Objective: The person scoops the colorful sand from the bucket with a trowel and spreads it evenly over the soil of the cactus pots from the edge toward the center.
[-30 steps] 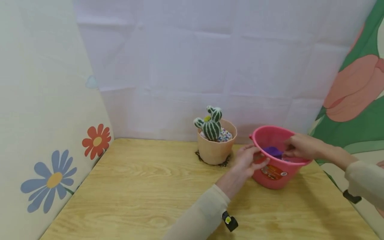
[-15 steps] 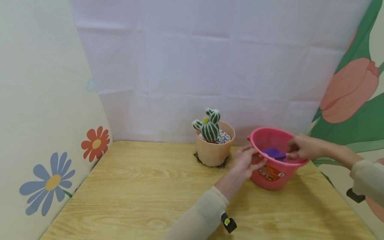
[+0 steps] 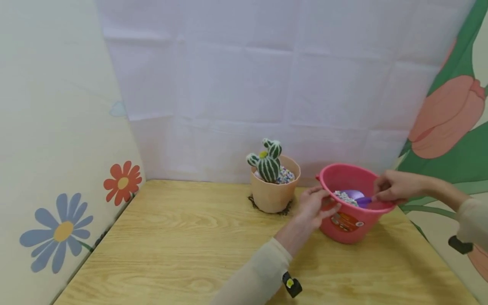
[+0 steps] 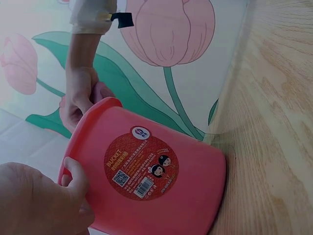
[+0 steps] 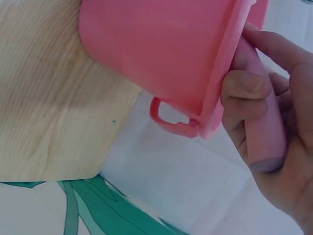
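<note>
A pink bucket (image 3: 352,235) with a red round label stands at the right of the wooden table. My left hand (image 3: 314,205) grips its near left rim, the thumb showing on the outer wall in the left wrist view. My right hand (image 3: 398,186) holds a purple shovel (image 3: 364,201) by its handle (image 5: 266,132), fingers curled round it just above the far right rim. The shovel's blade is inside the bucket, next to small whitish pellets (image 3: 345,198). How deep the pellets lie is hidden by the bucket wall.
A peach flowerpot (image 3: 272,197) with a striped knitted cactus (image 3: 268,167) and multicoloured pellets stands left of the bucket, on a dark lacy mat (image 3: 283,210). The wooden table (image 3: 171,241) meets a white cloth (image 3: 228,84) behind; flower-printed cloths hang on both sides.
My right hand has drawn the shovel up and right toward the rim, so more of the blade and the pellets show. The left hand stays on the rim.
</note>
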Available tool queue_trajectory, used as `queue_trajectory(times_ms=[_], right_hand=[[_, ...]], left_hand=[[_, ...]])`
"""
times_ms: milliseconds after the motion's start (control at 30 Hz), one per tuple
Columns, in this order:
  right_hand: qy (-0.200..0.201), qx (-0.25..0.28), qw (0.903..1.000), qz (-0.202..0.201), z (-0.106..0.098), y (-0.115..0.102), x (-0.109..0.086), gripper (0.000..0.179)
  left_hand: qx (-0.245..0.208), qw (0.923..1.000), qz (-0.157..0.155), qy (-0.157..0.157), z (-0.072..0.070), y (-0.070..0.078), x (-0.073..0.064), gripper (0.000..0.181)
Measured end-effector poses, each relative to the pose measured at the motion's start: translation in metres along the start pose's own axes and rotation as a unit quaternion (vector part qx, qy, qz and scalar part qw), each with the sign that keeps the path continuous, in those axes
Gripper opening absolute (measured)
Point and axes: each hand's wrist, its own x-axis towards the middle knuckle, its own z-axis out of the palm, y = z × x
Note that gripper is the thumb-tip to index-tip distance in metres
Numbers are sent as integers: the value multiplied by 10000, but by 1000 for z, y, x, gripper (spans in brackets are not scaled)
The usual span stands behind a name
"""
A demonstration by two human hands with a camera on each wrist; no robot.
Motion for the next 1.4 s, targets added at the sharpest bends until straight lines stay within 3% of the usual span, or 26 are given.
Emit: queue_trajectory(times_ms=[267, 500, 733, 1067, 1200, 1300, 1400], right_hand=[[62, 351, 9994, 14, -2, 4, -7, 18], [78, 757, 9971, 91, 1, 8, -11, 23], [96, 1081, 9941, -56, 3, 10, -16, 24], [391, 849, 9955, 125, 2, 4, -16, 26], [517, 718, 9960, 148, 2, -2, -15, 28], [544, 702, 9959, 194, 2, -8, -14, 28], [557, 698, 9955, 321, 3, -14, -13, 27]], left_hand=[[0, 10000, 8, -71, 0, 2, 1, 30], [21, 10000, -61, 57, -1, 1, -1, 24], [112, 9999, -5, -21, -3, 1, -3, 23], [541, 9977, 120, -385, -19, 24, -2, 22], [1139, 9910, 382, -593, -30, 39, -7, 24], [1747, 9787, 773, -757, -40, 52, -12, 25], [2320, 9612, 1281, -766, -51, 68, -16, 26]])
